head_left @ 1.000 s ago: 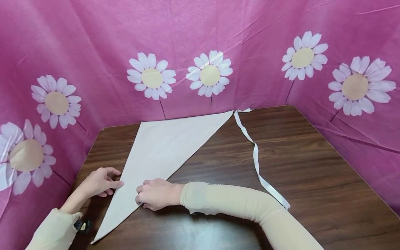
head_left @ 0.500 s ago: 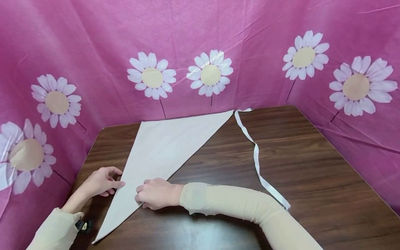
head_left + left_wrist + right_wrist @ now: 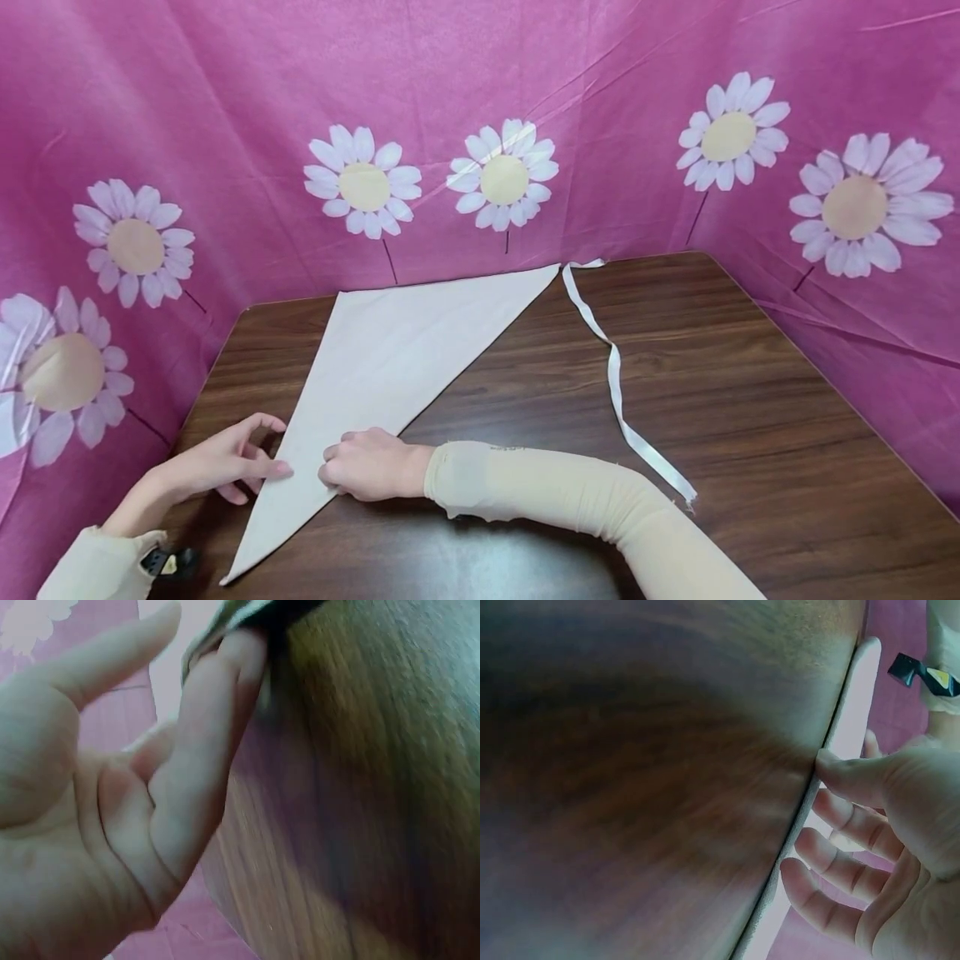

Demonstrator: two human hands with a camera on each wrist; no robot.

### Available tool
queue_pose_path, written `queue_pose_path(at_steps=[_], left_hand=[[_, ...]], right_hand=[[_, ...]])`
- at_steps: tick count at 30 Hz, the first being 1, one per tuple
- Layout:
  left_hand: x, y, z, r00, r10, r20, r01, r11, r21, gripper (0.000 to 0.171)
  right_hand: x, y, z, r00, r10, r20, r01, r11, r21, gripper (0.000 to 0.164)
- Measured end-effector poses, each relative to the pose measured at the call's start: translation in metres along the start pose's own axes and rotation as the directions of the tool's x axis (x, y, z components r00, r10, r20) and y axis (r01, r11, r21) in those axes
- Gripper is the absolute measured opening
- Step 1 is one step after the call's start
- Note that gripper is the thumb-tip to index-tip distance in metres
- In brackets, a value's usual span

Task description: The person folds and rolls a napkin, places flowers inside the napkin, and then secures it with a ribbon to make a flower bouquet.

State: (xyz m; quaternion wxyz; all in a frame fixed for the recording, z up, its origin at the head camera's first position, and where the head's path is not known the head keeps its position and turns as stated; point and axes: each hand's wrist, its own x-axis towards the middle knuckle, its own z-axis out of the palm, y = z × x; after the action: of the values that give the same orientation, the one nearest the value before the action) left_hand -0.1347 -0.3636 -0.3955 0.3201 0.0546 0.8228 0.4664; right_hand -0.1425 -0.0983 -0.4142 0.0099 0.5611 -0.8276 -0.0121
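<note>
In the head view, a pale triangular cloth (image 3: 375, 367) lies left on the wooden table (image 3: 735, 400), a white strap (image 3: 615, 375) to its right. The left hand (image 3: 213, 462) touches its left edge; the right hand (image 3: 369, 464) rests at its near right edge. In the left wrist view, fingertips reach under cloth, thumb spread away. In the right wrist view, fingers spread along the edge.

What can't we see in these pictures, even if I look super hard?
Table under white cloth: head view, cloth covers it.
Tiny marks on the right sleeve: head view, too small to read.
Part of the left hand: left wrist view, the cloth's edge seems to cover it.
Part of leftmost daisy: head view, picture's edge cuts it off.
</note>
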Motion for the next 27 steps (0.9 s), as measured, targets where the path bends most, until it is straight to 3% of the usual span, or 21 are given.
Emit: queue_pose_path(at_steps=[3,6,9,16,25,26,27], left_hand=[[-0.008,-0.008,-0.003,0.989,0.07,0.133,-0.062,0.996,-0.064,0.056],[-0.017,-0.018,-0.004,0.956,0.148,0.252,-0.122,0.986,-0.116,0.045],[-0.027,-0.028,-0.004,0.927,0.209,0.311,-0.169,0.974,-0.152,0.039],[-0.023,-0.037,0.0,0.884,0.345,0.314,-0.309,0.937,-0.162,0.045],[-0.014,-0.032,0.0,0.805,0.506,0.31,-0.473,0.863,-0.18,0.046],[-0.013,-0.031,0.0,0.8,0.518,0.304,-0.485,0.855,-0.18,0.044],[-0.012,-0.03,0.0,0.804,0.519,0.289,-0.493,0.855,-0.164,0.041]], right_hand=[[-0.001,-0.002,0.002,1.0,0.005,0.0,-0.005,1.0,-0.009,0.01],[-0.001,-0.004,0.006,1.0,0.007,-0.002,-0.007,1.0,-0.014,0.011],[-0.001,-0.007,0.009,1.0,0.002,-0.007,-0.002,1.0,-0.005,0.013],[0.0,-0.008,0.008,0.999,0.037,-0.014,-0.037,0.999,-0.007,0.015],[-0.001,-0.005,0.006,0.998,0.066,-0.01,-0.066,0.998,-0.009,0.01],[-0.001,-0.004,0.006,0.998,0.069,-0.008,-0.069,0.998,-0.01,0.01],[-0.001,-0.004,0.005,0.997,0.072,-0.006,-0.072,0.997,-0.009,0.011]])
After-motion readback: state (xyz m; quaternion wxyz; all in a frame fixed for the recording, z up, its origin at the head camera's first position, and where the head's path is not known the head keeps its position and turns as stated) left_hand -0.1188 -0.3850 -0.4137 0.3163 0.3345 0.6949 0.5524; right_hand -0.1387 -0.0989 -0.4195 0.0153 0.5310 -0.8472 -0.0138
